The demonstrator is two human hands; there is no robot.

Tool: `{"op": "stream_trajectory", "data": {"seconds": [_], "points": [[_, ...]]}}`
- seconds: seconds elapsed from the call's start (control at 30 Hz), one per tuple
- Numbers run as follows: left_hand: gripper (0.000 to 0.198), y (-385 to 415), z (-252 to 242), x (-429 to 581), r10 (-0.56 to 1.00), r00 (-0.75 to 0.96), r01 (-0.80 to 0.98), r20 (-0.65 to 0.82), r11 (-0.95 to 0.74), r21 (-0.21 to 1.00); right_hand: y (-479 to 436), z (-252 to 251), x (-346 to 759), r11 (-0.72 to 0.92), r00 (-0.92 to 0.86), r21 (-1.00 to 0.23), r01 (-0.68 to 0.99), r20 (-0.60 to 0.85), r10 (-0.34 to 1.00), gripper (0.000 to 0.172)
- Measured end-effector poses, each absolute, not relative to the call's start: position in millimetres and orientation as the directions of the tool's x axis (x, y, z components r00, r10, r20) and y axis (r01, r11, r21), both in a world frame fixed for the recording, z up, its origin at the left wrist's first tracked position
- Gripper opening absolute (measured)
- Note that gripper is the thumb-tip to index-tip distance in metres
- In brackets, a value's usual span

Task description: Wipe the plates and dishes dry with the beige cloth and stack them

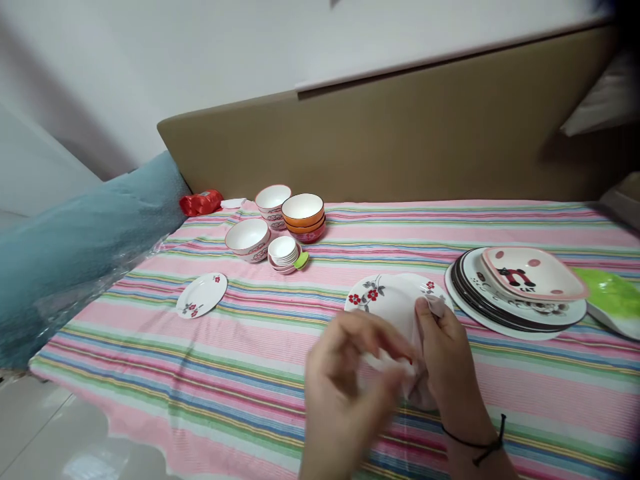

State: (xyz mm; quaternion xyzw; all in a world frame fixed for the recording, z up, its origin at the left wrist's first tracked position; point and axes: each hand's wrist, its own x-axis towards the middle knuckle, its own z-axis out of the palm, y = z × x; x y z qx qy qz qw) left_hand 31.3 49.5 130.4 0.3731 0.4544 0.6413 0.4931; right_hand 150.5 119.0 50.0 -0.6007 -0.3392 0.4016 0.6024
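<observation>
A white plate with red flowers and grey leaves point(367, 297) is in front of me at the lower middle, partly hidden by my hands. Thin, crumpled white material point(387, 363), tissue or wrap, lies over its near part. Blurred by motion, my left hand point(347, 373) pinches a tuft of this material in curled fingers. My right hand point(447, 350) is closed at the plate's right side, thumb uppermost, with a fold of the same white material under the thumb. Whether it also grips the rim is hidden.
A stack of plates point(470, 303) stands right, topped by a square cat dish point(535, 275), beside a green leaf-shaped dish point(613, 300). Farther left are stacked bowls point(303, 210), small dishes point(283, 250) and a small floral plate point(203, 295). A brown headboard point(375, 147) rises behind.
</observation>
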Motion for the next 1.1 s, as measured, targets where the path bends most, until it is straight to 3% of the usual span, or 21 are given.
{"op": "stream_trajectory", "data": {"seconds": [0.1,0.2,0.33,0.53,0.6,0.7,0.77,0.83,0.97,1.1], "points": [[0.018,82,115,6,0.885,-0.460,-0.082,0.072,-0.124,0.989,120,48,153,-0.073,0.438,-0.988,-0.136,-0.126,0.890,0.036],[0.020,97,89,-8,0.837,-0.548,-0.056,-0.010,-0.025,0.998,121,49,154,-0.062,0.457,-0.984,-0.164,-0.132,0.880,0.037],[0.042,101,72,6,0.877,-0.444,-0.354,-0.185,0.018,0.935,121,52,152,-0.013,0.490,-0.986,-0.167,-0.094,0.866,0.037],[0.055,102,83,50,0.936,-0.057,-0.778,-0.348,0.177,0.603,115,64,144,-0.044,0.449,-0.995,-0.094,-0.081,0.890,0.038],[0.055,103,84,55,0.925,-0.068,-0.819,-0.373,0.162,0.550,114,66,142,-0.102,0.499,-0.995,0.007,-0.085,0.862,0.044],[0.054,105,80,56,0.917,-0.122,-0.841,-0.380,0.108,0.530,115,61,134,-0.047,0.513,-0.979,0.197,0.062,0.856,0.050],[0.055,107,76,53,0.924,-0.105,-0.857,-0.368,0.104,0.505,115,57,125,0.091,0.398,-0.936,0.340,0.231,0.888,0.052],[0.060,109,72,48,0.933,-0.030,-0.881,-0.358,0.144,0.450,113,55,114,0.242,0.152,-0.858,0.452,0.342,0.927,0.051],[0.065,111,69,37,0.928,-0.009,-0.927,-0.373,0.132,0.352,108,58,102,0.424,-0.295,-0.783,0.456,0.316,0.902,0.047],[0.057,110,70,31,0.942,-0.077,-0.918,-0.327,0.060,0.391,108,52,99,0.338,-0.206,-0.757,0.559,0.268,0.941,0.054]]}}
